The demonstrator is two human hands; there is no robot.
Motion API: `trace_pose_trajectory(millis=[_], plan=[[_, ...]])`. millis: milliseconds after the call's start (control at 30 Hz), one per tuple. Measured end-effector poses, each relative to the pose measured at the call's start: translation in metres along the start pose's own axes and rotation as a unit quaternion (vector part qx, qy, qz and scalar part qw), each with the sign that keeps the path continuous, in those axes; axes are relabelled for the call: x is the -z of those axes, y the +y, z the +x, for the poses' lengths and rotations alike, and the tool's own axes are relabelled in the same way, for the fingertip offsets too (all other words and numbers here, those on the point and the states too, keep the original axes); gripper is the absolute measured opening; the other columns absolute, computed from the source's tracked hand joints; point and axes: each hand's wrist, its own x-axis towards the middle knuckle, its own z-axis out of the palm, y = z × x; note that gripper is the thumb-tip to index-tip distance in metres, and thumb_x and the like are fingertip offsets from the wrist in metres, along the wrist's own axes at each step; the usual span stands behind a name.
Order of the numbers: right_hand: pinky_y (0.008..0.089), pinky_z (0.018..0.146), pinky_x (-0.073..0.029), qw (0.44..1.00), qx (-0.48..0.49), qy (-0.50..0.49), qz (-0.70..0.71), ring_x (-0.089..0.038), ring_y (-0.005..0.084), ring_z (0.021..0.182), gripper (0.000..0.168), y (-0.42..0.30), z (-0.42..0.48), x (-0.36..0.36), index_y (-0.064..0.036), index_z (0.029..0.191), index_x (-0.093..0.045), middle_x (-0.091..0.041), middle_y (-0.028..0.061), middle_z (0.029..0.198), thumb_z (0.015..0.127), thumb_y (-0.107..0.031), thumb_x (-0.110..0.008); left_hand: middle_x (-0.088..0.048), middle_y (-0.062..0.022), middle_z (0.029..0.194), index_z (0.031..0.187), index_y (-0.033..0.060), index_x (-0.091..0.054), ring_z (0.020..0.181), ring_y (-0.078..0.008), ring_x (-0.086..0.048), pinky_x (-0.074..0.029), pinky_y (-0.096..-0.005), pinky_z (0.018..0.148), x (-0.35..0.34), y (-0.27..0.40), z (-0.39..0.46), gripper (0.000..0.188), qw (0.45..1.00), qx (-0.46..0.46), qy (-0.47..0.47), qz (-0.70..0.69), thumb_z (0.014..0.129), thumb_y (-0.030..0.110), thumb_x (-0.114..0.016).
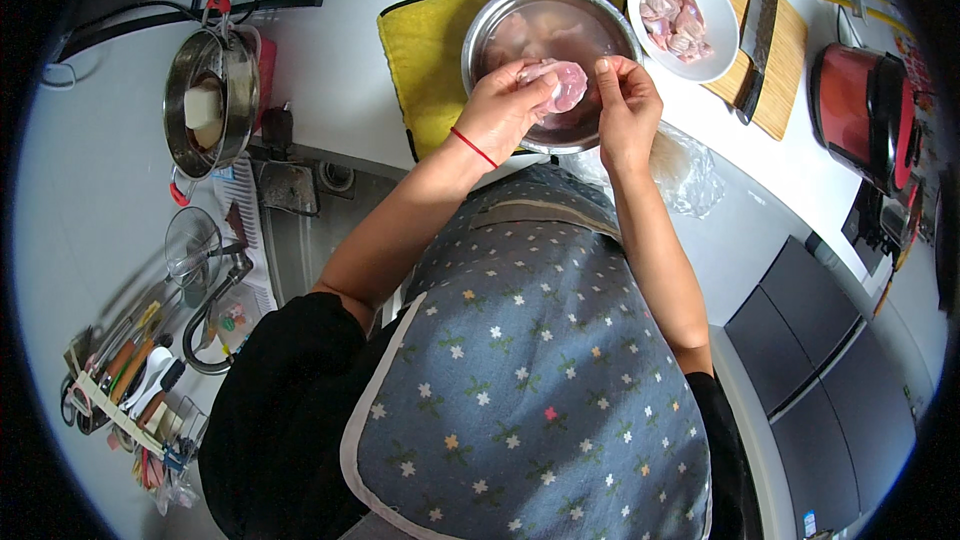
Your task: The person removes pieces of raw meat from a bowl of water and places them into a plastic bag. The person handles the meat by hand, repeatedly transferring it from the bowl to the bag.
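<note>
My left hand (504,106) is shut on a pink, glistening piece of raw meat (568,85), gripped between thumb and fingers above a steel bowl (475,36). Cloudy pinkish water fills the bowl, with more raw meat pieces (517,28) under the surface. To the right of the held meat and apart from it, my right hand (632,109) is over the bowl's right rim. Its thumb and forefinger are pinched together; no object shows between them, though a tiny scrap could be hidden. A white bowl (646,60) with trimmed raw meat (679,21) stands just beyond my right hand.
Beneath the steel bowl lies a yellow cloth (424,52). A cleaver (759,34) rests on a wooden cutting board (784,101) at right, near a red appliance (855,112). Left are a metal pan (174,101), a sink (300,240) and a faucet (196,330). A plastic bag (697,180) hangs at the counter edge.
</note>
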Motion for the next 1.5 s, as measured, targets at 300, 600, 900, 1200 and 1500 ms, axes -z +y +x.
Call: trace_pose_trajectory(millis=[300,600,900,1200,1500], plan=[[0.0226,0.071,-0.050,0.987,-0.029,-0.148,0.053,-0.060,0.0101,0.077,0.011,-0.048,-0.007,0.001,0.001,0.101,-0.056,-0.065,0.0077,0.090,0.093,-0.006,-0.055,-0.056,-0.0086,0.124,0.128,-0.0004,-0.047,0.108,-0.0123,-0.054,-0.046,-0.0272,0.091,-0.003,0.008,-0.003,0.038,0.942,-0.137,-0.032,0.305,0.090,0.003,-0.054],[0.0243,0.064,-0.051,0.970,0.109,-0.181,-0.119,-0.061,0.0116,0.072,0.016,-0.038,-0.009,-0.004,0.000,0.095,-0.065,-0.062,0.0049,0.081,0.080,-0.003,-0.069,-0.064,-0.0129,0.105,0.129,0.0031,-0.035,0.090,-0.0137,-0.062,-0.049,-0.0266,0.078,-0.008,0.011,-0.006,0.050,0.868,-0.234,-0.013,0.437,0.085,0.000,-0.057],[0.0358,0.062,-0.048,0.914,0.245,-0.108,-0.305,-0.060,0.0276,0.069,0.009,-0.045,-0.009,-0.016,0.000,0.083,-0.062,-0.061,0.0135,0.078,0.078,-0.006,-0.068,-0.067,-0.0148,0.085,0.121,0.0032,-0.037,0.073,-0.0238,-0.066,-0.051,-0.0313,0.067,-0.022,0.023,-0.016,0.047,0.806,-0.242,0.028,0.540,0.081,0.004,-0.062],[0.0332,0.062,-0.048,0.951,0.155,-0.067,-0.260,-0.061,0.0257,0.064,0.011,-0.029,0.000,0.004,0.001,0.087,-0.062,-0.064,0.0131,0.075,0.086,-0.010,-0.064,-0.067,-0.0159,0.095,0.115,0.0004,-0.040,0.082,-0.0256,-0.067,-0.052,-0.0314,0.072,0.001,0.004,-0.004,0.043,0.855,-0.281,-0.010,0.435,0.080,0.005,-0.064],[0.0364,0.070,-0.050,0.888,0.292,-0.195,-0.296,-0.062,0.0294,0.078,0.019,-0.048,-0.004,-0.004,-0.002,0.092,-0.067,-0.065,0.0121,0.083,0.073,-0.002,-0.070,-0.065,-0.0158,0.091,0.118,0.0028,-0.038,0.083,-0.0296,-0.066,-0.052,-0.0344,0.072,-0.015,0.022,-0.014,0.045,0.802,-0.232,-0.004,0.551,0.080,0.004,-0.063]])
